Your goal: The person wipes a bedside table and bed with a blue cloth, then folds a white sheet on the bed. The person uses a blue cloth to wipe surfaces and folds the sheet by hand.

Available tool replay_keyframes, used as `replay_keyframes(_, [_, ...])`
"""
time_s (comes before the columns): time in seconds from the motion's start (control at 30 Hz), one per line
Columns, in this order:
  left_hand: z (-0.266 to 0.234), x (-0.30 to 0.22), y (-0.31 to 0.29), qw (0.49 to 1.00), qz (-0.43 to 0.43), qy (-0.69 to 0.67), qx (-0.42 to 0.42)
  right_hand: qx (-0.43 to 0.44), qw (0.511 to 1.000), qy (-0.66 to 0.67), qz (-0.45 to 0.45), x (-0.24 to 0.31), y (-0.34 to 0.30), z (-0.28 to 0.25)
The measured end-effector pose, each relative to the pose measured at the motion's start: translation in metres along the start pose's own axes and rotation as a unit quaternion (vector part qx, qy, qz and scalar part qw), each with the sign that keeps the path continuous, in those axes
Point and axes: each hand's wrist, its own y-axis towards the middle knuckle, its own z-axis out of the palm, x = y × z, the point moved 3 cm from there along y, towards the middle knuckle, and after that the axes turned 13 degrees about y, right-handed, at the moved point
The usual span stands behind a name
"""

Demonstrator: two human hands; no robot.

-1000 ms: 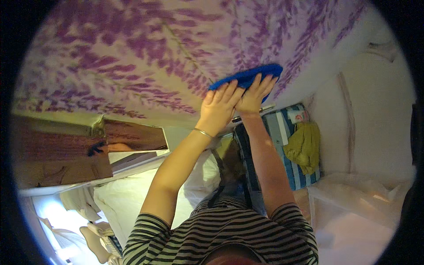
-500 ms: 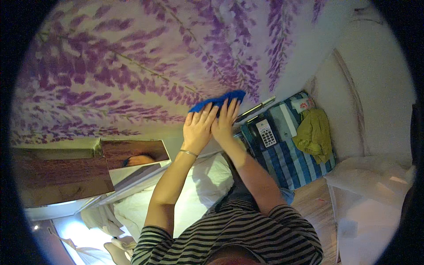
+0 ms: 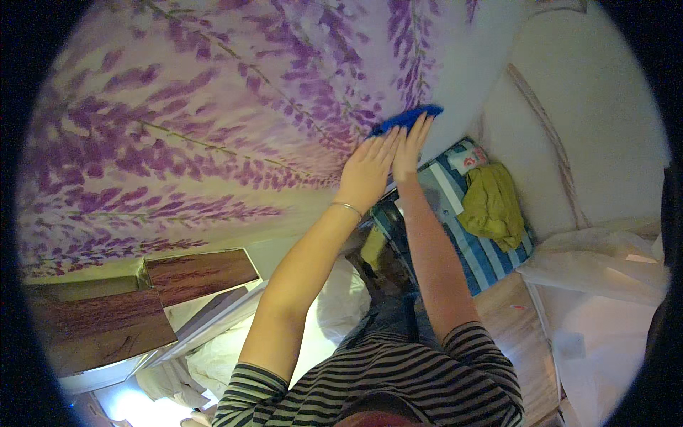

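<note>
Cloth of bright blue, soft-looking fabric (image 3: pixel 407 121) lies at 1 o'clock in the view, against a pale wall painted with purple flower sprays (image 3: pixel 235 107). Bare left hand (image 3: pixel 367 171): flattened, fingers extended, tips on the cloth's lower edge; thin silver-coloured bangle (image 3: pixel 346 208) at the wrist. Bare right hand (image 3: pixel 408 154): fingers straight, also on the cloth, close alongside the left. At 3 o'clock, a blue, striped, rectangular fabric piece (image 3: pixel 482 257) carries a crumpled olive-green cloth bundle (image 3: pixel 494 206). Brown wood-grained panel (image 3: pixel 203 276) at 8 o'clock.
</note>
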Motion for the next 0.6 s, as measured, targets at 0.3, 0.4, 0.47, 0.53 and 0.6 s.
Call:
replay_keyframes(0.3, [0.026, 0.001, -0.101, 0.985, 0.054, 0.006, 0.161, 0.012, 0.917, 0.241, 0.317, -0.052, -0.161, 0.066])
replay_keyframes(0.4, [-0.007, 0.019, -0.101, 0.988, -0.019, -0.031, 0.147, 0.011, 0.956, 0.178, 0.234, -0.012, -0.140, 0.069])
replay_keyframes(0.47, [-0.043, 0.038, -0.087, 0.989, -0.081, -0.021, 0.122, 0.002, 0.983, 0.133, 0.124, 0.036, -0.105, 0.066])
replay_keyframes(0.53, [-0.076, 0.051, -0.076, 0.986, -0.146, 0.002, 0.084, 0.009, 0.999, 0.042, -0.023, 0.089, -0.059, 0.057])
replay_keyframes(0.6, [-0.103, 0.066, -0.077, 0.975, -0.222, -0.016, 0.017, -0.004, 0.988, -0.011, -0.151, 0.153, -0.021, 0.056])
